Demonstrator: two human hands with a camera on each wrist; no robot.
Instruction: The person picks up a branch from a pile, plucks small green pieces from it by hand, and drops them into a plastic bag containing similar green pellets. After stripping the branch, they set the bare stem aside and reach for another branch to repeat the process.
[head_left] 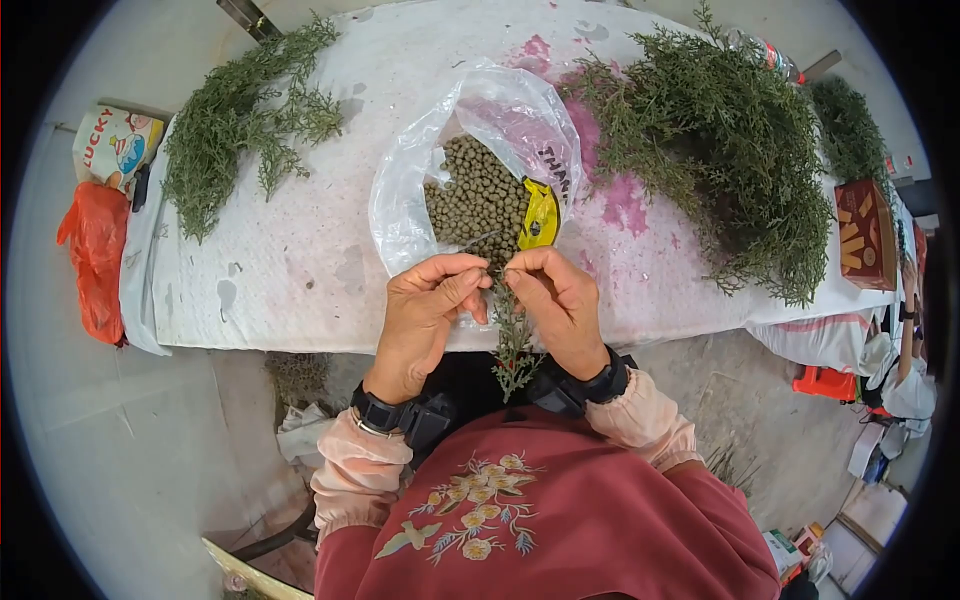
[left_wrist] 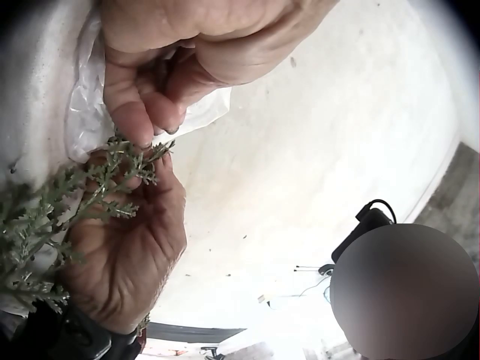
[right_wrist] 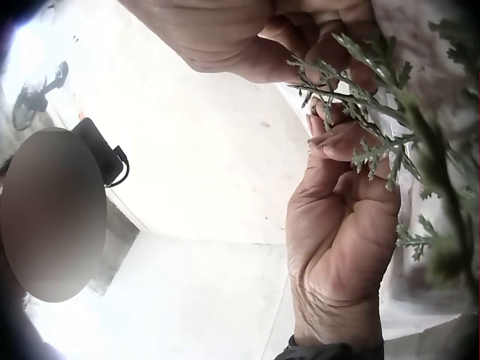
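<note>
A green juniper-like sprig (head_left: 515, 350) hangs down between the two hands, its upper end at their fingertips. My left hand (head_left: 425, 310) pinches with thumb and forefinger at that end; the small detail between these fingertips I cannot tell. Close beside it, my right hand (head_left: 562, 310) pinches the sprig with thumb and curled forefinger. In the right wrist view, leafy side shoots (right_wrist: 375, 112) cross in front of both hands. Just beyond the fingertips lies an open clear plastic bag (head_left: 400, 200) of small round brownish-green pellets (head_left: 480, 190). A yellow packet (head_left: 540, 213) rests on the pellets.
Cut green branches lie in a large pile (head_left: 730, 160) at the right and a smaller one (head_left: 245, 120) at the left of the white-covered table (head_left: 300, 280). A red-brown box (head_left: 865, 235) stands at the right edge. An orange-red bag (head_left: 97, 260) hangs at the left.
</note>
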